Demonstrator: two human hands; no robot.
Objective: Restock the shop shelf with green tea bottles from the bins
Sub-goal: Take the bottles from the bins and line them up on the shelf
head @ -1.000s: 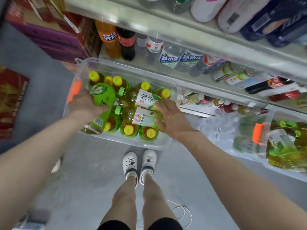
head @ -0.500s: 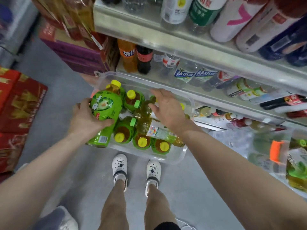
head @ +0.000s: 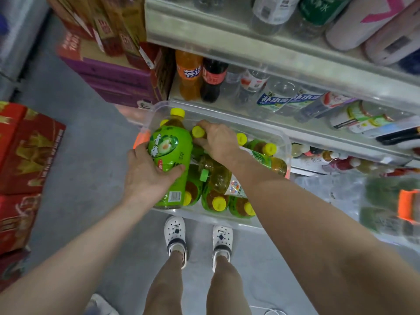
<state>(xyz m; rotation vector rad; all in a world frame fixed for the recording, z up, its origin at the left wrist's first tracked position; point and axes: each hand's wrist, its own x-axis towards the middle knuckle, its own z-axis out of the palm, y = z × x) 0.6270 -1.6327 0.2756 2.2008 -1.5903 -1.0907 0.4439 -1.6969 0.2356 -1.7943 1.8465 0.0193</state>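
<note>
My left hand (head: 145, 176) wraps a big green-labelled tea bottle (head: 171, 153), fingers (head: 175, 170) curled round its label, thumb side on the left of it. The bottle is tilted, yellow cap pointing away toward the shelf, its base low over the near left corner of the clear plastic bin (head: 287, 142). My right hand (head: 218, 142) is down in the bin, fingers closed on the neck of a second bottle just under its yellow cap (head: 198, 132), right beside the bottle in my left hand. More green tea bottles (head: 217, 201) fill the bin: several upright with yellow caps along the near edge, a couple lying on their sides with green caps under my right wrist. The bin has an orange latch (head: 141, 138) on its left end and sits against the lower shelf (head: 306, 130). That shelf carries an orange soda bottle (head: 189, 76), a dark cola bottle (head: 212, 79) and clear water bottles. A second bin (head: 386, 201) is to the right, blurred. Purple cartons (head: 113, 78) stand left of the shelf, red cartons (head: 29, 151) further left on the floor. My white clogs (head: 175, 235) are below the bin.
</note>
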